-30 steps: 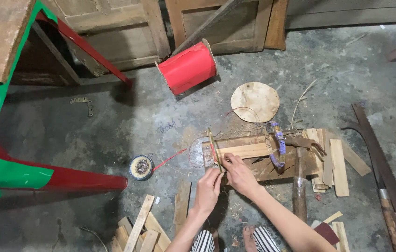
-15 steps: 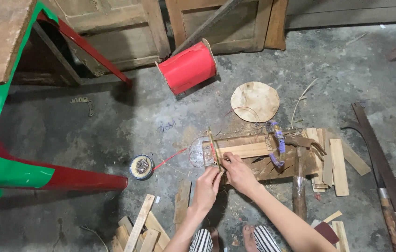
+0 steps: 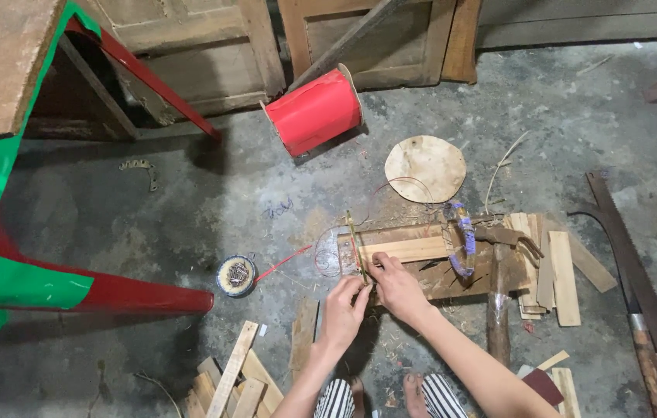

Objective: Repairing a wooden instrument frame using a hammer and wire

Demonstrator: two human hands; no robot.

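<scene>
My left hand [image 3: 344,304] and my right hand [image 3: 396,283] meet at the near end of a thin bamboo strip [image 3: 356,243] that lies across a pale wooden slat [image 3: 409,249] on a dark wooden block [image 3: 452,275]. Fingertips of both hands pinch the strip's lower end, where thin red thread [image 3: 327,251] loops around. The thread runs left to a small round tin [image 3: 235,275] on the floor. A purple-wrapped curved handle [image 3: 464,238] rests on the block to the right.
A large red spool [image 3: 315,112] lies at the back. A round wooden disc [image 3: 425,168] sits behind the block. Cut wooden slats [image 3: 553,267] pile on the right, more [image 3: 235,379] at lower left. A saw [image 3: 638,286] lies far right. A red-and-green frame [image 3: 26,286] stands left.
Both hands stay at the strip's near end with only small finger shifts; my left hand has edged slightly up toward the strip. Nothing else has moved.
</scene>
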